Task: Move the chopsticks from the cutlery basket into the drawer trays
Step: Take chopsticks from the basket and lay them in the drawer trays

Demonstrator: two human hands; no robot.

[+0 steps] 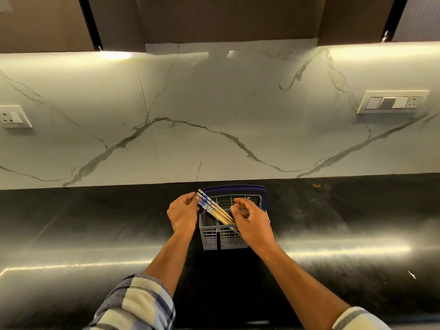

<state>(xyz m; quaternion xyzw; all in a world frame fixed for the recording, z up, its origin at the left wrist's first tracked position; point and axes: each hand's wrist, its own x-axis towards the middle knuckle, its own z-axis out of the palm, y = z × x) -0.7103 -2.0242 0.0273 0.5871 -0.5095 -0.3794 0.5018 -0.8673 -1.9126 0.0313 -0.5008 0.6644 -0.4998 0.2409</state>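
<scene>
A grey plastic cutlery basket (212,236) with a dark blue handle stands on the black counter near the wall. Several wooden chopsticks (215,208) with blue-and-white patterned tops lean out of it toward the upper left. My left hand (183,211) pinches their patterned top ends beside the basket's left rim. Over the basket's right side, my right hand (250,220) has its fingers curled around the lower, bare-wood part of the same bundle. No drawer or tray is in view.
The glossy black countertop (95,234) stretches left and right of the basket. A white marble backsplash (214,115) rises behind it, with a socket plate (14,116) at left and a switch plate (392,102) at right. Dark cabinets hang overhead.
</scene>
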